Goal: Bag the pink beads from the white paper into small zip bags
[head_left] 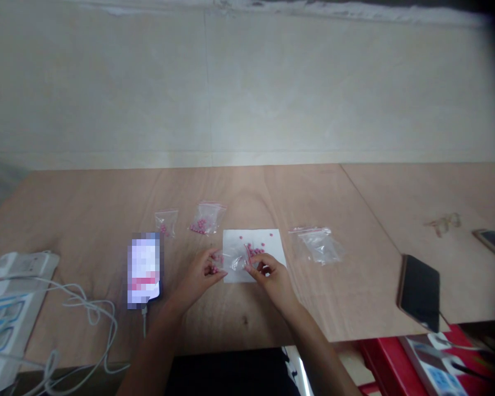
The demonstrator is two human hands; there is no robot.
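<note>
Left hand (pixel 202 270) and right hand (pixel 273 274) hold a small clear bag (pixel 234 260) between them at the paper (pixel 276 240), fingers curled and thumbs brought in against them. The left has the bag's left end, just off the paper's left edge; a few pink beads show at its fingertips, though I cannot tell whether the plastic lies around them. The right pinches the other end above the paper, where a reddish edge (pixel 248 255), probably the seal, runs along the plastic. Gripping both ends likely stops such thin film from folding, and having the seal end over the paper probably puts the bag's mouth near the loose beads (pixel 256 251). Whether that mouth is parted is too blurred to tell.

The loose beads lie on the paper, most in a cluster just beyond the right hand, with strays toward its far edge. White paper presumably makes the pink easy to see.

Beyond the paper and to its left lie two filled bags (pixel 207 219) (pixel 166 223), with beads visible inside, perhaps put there to be out of the hands' way. Just right of the paper is a bag pile (pixel 320 245), likely on that side to suit the right hand. Left of the paper, past the left hand, a lit phone (pixel 143 269) sits on a cable (pixel 144 320), probably charging.
</note>
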